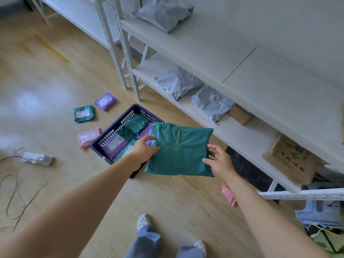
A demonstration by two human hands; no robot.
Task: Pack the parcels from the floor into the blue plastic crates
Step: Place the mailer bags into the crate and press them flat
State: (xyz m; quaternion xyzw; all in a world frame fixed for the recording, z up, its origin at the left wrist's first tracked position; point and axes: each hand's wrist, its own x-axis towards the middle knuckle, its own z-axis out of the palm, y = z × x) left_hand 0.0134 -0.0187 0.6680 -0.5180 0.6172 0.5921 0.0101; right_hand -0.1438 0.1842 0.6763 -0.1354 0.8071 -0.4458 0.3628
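Green parcel (179, 149) over blue crate (111, 132) rim, left grip (144, 148) pinching one edge, right grip (218, 162) at opposite edge, hold unclear

L hand (144, 148) pinching, R hand (220, 162) splayed

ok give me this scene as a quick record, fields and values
left hand: grips left edge of held green parcel
right hand: at that parcel's right edge, grip unclear
blue crate: on the floor, partly filled with green and purple parcels
left on floor: small green parcel, purple parcel, pink parcel, second pink parcel
shelving: grey bags, cardboard boxes
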